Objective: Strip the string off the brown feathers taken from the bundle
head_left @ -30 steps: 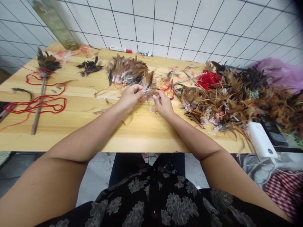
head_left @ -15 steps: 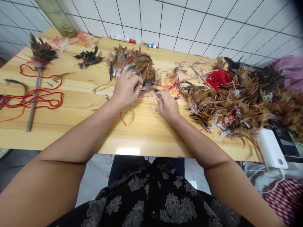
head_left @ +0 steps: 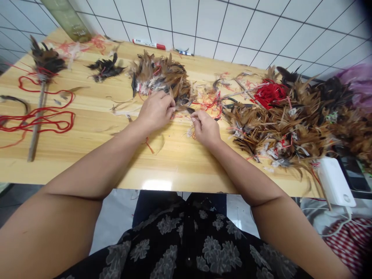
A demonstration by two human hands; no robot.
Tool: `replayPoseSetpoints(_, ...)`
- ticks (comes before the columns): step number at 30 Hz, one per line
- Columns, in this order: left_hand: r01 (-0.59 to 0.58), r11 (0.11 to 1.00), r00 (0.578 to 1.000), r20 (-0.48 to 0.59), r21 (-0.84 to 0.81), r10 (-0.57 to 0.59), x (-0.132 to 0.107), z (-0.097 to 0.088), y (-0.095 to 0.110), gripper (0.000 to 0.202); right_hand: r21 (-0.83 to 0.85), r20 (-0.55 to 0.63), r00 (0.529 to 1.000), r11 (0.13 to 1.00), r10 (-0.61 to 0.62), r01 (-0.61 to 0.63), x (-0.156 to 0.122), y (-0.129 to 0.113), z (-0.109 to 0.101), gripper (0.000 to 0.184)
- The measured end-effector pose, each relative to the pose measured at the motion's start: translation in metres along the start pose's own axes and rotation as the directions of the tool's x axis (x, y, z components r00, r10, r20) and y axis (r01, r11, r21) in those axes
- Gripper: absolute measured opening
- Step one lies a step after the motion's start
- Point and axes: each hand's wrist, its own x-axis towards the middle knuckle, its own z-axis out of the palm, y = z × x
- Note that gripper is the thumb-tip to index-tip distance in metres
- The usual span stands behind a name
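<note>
My left hand [head_left: 157,110] is closed in a pinch at the near edge of a bundle of brown feathers [head_left: 174,77]. What its fingertips hold, if anything, is hidden. Just to the right, my right hand [head_left: 205,126] pinches a small dark feather [head_left: 190,110] between thumb and forefinger, low over the table. Red and pink string scraps [head_left: 213,104] lie beyond the right hand. A small clump of black feathers [head_left: 106,69] rests to the left of the brown bundle.
At left lies a stick with dark feathers tied on its end [head_left: 37,120], beside loops of red cord [head_left: 62,116]. A large brown feather heap [head_left: 270,131], a red string bundle [head_left: 270,95] and a white power bank [head_left: 337,182] occupy the right. Markers [head_left: 148,44] lie along the tiled wall.
Both hands stay almost in place, with the left fingers shifting slightly. The view has turned a little, so things at the left sit further left.
</note>
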Motion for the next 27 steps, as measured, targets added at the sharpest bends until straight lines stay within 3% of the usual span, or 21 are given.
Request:
replayPoseSetpoints(6, -0.005, 0.998, 1.000, 0.021, -0.063, 0.007, 0.000, 0.012, -0.008, 0.025, 0.033, -0.045, 0.998, 0.998, -0.045, 0.047, 0.002, 0.007, 0.004, 0.032)
replayPoseSetpoints(9, 0.036, 0.992, 0.998, -0.048, -0.119, -0.042, 0.002, 0.013, -0.009, 0.020, 0.040, -0.064, 0.997, 0.999, -0.031, 0.034, 0.003, 0.011, 0.007, 0.032)
replayPoseSetpoints(12, 0.044, 0.959, 0.982, -0.167, -0.279, -0.093, 0.004, 0.010, -0.008, 0.008, 0.079, -0.083, 0.996, 0.996, -0.023, 0.030, 0.005, 0.017, 0.011, 0.032)
replayPoseSetpoints(14, 0.063, 0.888, 0.969, -0.186, -0.456, -0.164, 0.005, 0.010, -0.007, 0.006, 0.126, -0.095, 0.995, 0.991, -0.039, 0.050, 0.006, 0.022, 0.014, 0.034)
replayPoseSetpoints(18, 0.141, 0.666, 0.960, -0.062, -0.732, -0.271, 0.006, 0.011, 0.000, 0.015, 0.187, -0.099, 0.990, 0.975, -0.104, 0.121, 0.007, 0.027, 0.017, 0.040)
replayPoseSetpoints(22, 0.193, 0.479, 0.967, 0.083, -0.856, -0.242, 0.001, 0.009, 0.015, 0.026, 0.223, -0.094, 0.984, 0.961, -0.148, 0.166, 0.006, 0.025, 0.019, 0.045)
replayPoseSetpoints(24, 0.192, 0.448, 0.973, 0.109, -0.873, -0.203, -0.003, 0.006, 0.022, 0.028, 0.248, -0.102, 0.982, 0.951, -0.161, 0.182, 0.006, 0.024, 0.021, 0.045)
replayPoseSetpoints(27, 0.172, 0.474, 0.984, 0.123, -0.863, -0.132, -0.006, 0.002, 0.030, 0.027, 0.299, -0.140, 0.976, 0.933, -0.164, 0.200, 0.009, 0.025, 0.026, 0.039)
